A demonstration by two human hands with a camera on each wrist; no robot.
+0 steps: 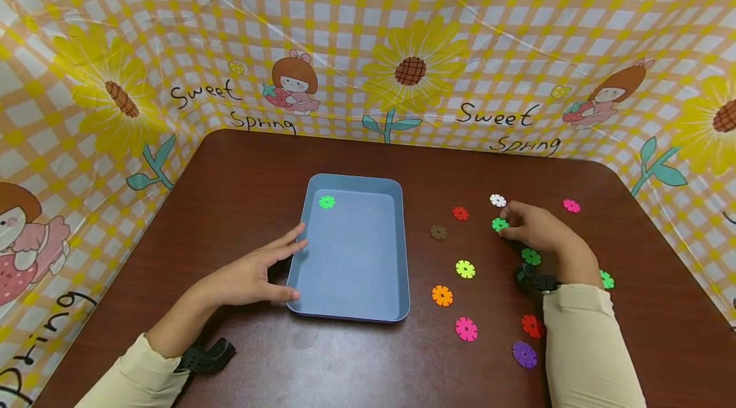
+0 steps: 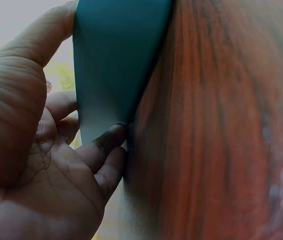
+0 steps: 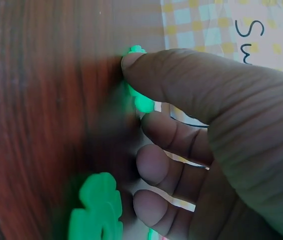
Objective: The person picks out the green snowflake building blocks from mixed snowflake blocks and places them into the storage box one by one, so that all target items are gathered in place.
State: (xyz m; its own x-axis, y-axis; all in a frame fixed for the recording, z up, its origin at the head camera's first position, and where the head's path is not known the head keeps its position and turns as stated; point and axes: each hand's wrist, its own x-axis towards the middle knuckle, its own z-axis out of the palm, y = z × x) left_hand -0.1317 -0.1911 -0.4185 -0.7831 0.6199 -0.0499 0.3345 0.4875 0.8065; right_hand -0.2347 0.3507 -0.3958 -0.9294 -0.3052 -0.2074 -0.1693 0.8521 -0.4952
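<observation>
A shallow blue-grey tray [image 1: 351, 255] lies on the brown table, with a light green notched plastic disc [image 1: 323, 202] inside near its far left corner. My left hand [image 1: 244, 277] rests at the tray's left side, fingers spread and thumb at the near end; in the left wrist view, fingertips touch the tray's wall [image 2: 114, 60]. To the right, thumb and forefinger of my right hand [image 1: 543, 232] pinch a green notched disc [image 1: 498, 226] low over the tabletop. The right wrist view has the thumb across this disc [image 3: 144, 104], with the forefinger's grip partly hidden.
Around the right hand lie a white disc [image 1: 498, 197], a darker green disc [image 1: 531, 252] and a red disc [image 1: 460, 209]. Several other coloured discs, including an orange disc [image 1: 439, 291] and a purple disc [image 1: 520, 350], spread nearer. A patterned cloth [image 1: 345, 25] surrounds the table.
</observation>
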